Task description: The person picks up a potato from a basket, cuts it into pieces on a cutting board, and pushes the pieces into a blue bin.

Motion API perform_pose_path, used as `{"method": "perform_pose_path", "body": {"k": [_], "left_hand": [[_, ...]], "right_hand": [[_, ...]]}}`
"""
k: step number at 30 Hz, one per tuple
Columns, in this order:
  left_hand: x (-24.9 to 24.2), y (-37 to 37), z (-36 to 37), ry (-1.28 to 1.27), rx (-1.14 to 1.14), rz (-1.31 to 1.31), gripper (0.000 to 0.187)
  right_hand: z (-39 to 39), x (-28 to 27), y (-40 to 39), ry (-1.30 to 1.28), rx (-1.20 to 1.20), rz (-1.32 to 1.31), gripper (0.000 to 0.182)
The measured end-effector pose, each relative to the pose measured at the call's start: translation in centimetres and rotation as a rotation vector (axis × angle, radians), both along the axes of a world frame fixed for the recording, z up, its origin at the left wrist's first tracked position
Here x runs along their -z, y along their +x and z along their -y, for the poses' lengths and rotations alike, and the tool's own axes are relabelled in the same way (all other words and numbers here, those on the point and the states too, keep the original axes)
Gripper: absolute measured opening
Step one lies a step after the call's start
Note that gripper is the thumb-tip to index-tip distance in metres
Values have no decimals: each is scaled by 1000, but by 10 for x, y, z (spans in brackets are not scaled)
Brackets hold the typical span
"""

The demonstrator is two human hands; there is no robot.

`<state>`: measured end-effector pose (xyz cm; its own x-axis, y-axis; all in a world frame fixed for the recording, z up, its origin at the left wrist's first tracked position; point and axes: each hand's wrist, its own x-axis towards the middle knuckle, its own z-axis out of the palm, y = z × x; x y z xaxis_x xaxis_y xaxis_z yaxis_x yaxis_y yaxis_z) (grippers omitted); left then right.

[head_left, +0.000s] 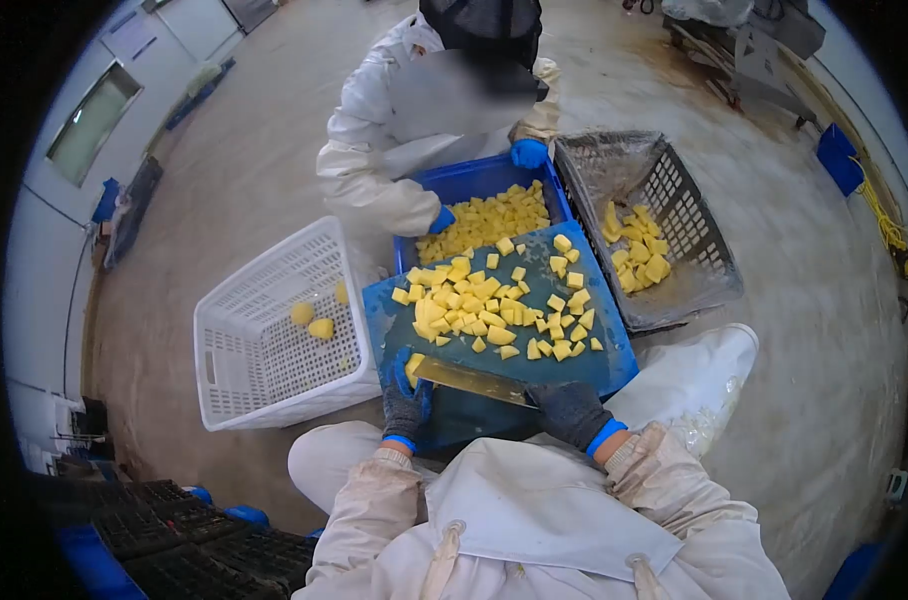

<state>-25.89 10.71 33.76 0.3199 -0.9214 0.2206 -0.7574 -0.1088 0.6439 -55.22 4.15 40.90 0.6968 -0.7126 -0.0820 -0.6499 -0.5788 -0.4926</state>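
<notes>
Clenching a broad metal knife [472, 381] in my gray-gloved right hand [572, 412], my left hand [404, 405] grasping a yellow chunk [414, 369], I risk cut fingertips if it rolls; a shove could spill the yellow cubes [474, 300] beyond my grip off the blue board [394, 325].

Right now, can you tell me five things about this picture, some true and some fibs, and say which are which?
1. The right hand holds the knife. True.
2. The white basket is full to the top. False: just a few yellow lumps lie in it, and lots of its bottom shows.
3. Many yellow chunks are on the board. True.
4. The left hand is in the black basket. False: it is at the near part of the board, on a yellow piece by the knife.
5. The other person wears blue gloves. True.
</notes>
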Motion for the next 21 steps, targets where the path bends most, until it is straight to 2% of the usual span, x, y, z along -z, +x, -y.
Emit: {"method": "perform_pose_path", "body": {"k": [21], "left_hand": [[-8, -4, 1, -6, 5, -35, 55]], "right_hand": [[1, -2, -1, 15, -19, -38, 18]]}}
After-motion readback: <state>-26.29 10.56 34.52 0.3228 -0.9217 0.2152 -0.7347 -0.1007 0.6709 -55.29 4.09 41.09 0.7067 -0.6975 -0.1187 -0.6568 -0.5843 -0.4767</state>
